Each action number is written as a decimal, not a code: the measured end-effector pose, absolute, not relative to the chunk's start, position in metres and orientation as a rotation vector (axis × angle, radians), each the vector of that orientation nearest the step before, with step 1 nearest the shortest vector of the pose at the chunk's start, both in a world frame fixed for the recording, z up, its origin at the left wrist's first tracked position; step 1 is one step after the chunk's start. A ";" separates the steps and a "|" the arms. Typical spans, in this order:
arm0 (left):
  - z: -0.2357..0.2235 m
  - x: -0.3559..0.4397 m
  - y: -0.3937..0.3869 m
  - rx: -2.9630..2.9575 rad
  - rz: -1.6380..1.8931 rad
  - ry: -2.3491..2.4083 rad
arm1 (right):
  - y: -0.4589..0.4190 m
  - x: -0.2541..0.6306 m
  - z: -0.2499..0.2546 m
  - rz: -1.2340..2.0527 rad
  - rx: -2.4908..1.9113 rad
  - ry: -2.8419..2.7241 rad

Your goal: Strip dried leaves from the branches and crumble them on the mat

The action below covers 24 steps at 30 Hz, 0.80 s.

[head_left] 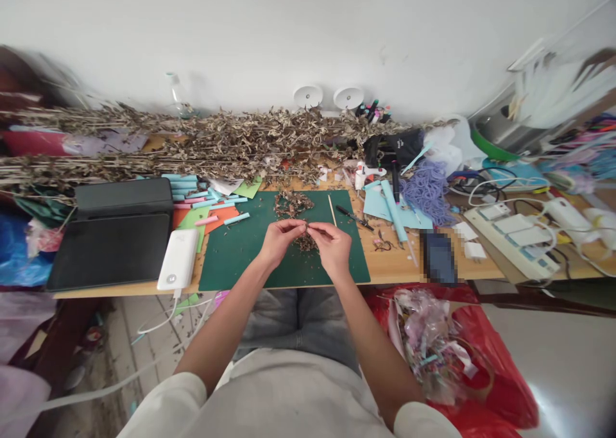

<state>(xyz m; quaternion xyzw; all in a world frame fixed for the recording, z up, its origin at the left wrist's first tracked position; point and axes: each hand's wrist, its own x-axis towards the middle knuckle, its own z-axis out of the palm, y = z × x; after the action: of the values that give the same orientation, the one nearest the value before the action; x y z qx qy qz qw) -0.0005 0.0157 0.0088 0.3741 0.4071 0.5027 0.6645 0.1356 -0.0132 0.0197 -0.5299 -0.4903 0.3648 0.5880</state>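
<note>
My left hand [280, 240] and my right hand [333, 244] meet above a green cutting mat [235, 252], thumbs and forefingers pinched together. Between the fingertips is a small brown bit that looks like dried leaf; the fingers mostly hide it. Just below the hands lies a small heap of crumbled dried leaves [308, 243]. Farther back on the mat is a looser pile of dried leaves [292, 202]. A thin pale stick [332, 210] lies at the mat's right, beside a black pen [355, 218] that crosses its edge.
Long dried plant stalks [231, 140] lie across the back of the desk. At left are a black tablet case [115, 245], a white power bank [178, 258] and rolled paper tubes. To the right are a glue gun [368, 172], purple yarn [426, 191], a power strip [513, 242] and a red bag [500, 361].
</note>
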 end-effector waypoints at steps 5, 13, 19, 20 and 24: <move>0.014 -0.007 0.018 0.993 1.075 0.928 | -0.009 0.141 0.018 1.006 -1.241 -1.152; 0.019 -0.003 0.017 1.367 1.095 0.965 | -0.013 0.146 0.021 0.924 -1.361 -1.240; 0.022 -0.006 0.016 1.544 1.090 0.962 | -0.012 0.149 0.020 0.986 -1.372 -1.111; 0.023 -0.007 0.015 1.576 1.086 0.966 | -0.012 0.149 0.018 1.009 -1.360 -1.075; 0.025 -0.005 0.011 1.672 1.095 1.005 | -0.011 0.146 0.013 1.030 -1.338 -0.985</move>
<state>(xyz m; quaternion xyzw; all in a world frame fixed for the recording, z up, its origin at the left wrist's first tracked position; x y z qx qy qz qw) -0.0054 0.0115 0.0251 0.6724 0.4041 0.4402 0.4369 0.1456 -0.0112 0.0132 -0.5675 -0.4179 0.4368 0.5591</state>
